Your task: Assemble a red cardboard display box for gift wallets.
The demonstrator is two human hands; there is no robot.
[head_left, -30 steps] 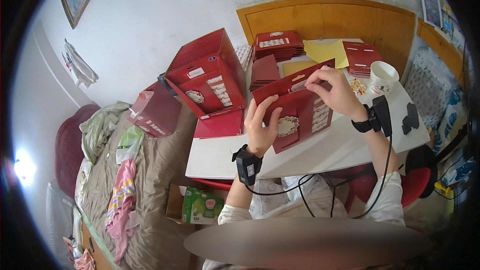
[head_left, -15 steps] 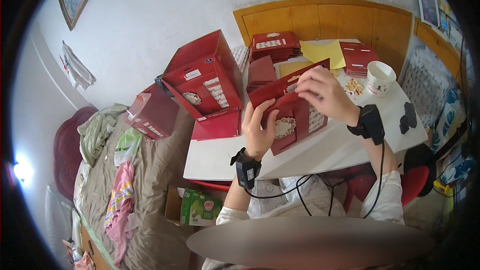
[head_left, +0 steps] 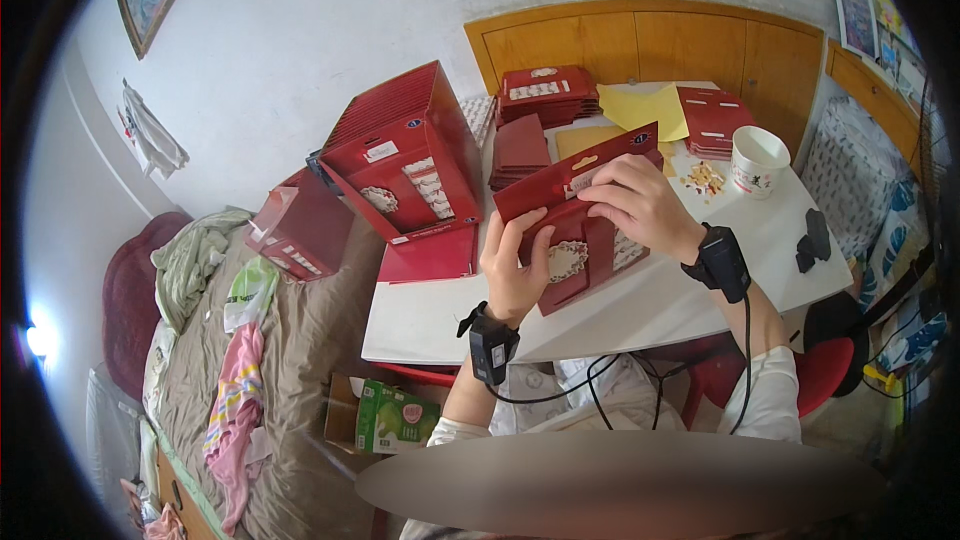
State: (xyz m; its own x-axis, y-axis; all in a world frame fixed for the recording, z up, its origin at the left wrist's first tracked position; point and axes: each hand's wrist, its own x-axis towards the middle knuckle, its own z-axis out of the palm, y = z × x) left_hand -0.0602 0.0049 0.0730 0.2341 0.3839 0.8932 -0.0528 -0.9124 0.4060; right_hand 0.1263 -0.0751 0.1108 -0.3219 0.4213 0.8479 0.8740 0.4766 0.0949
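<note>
Pkt (head_left: 597,252), flat rect. red card: L hand (head_left: 513,278) grips edge; R hand (head_left: 650,208) narrow at wht label (head_left: 576,186).

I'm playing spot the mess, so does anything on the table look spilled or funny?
Yes: tiny pale and reddish bits lie scattered beside the white cup. They look odd next to the stacked red folders; I can't tell what they are.
</note>
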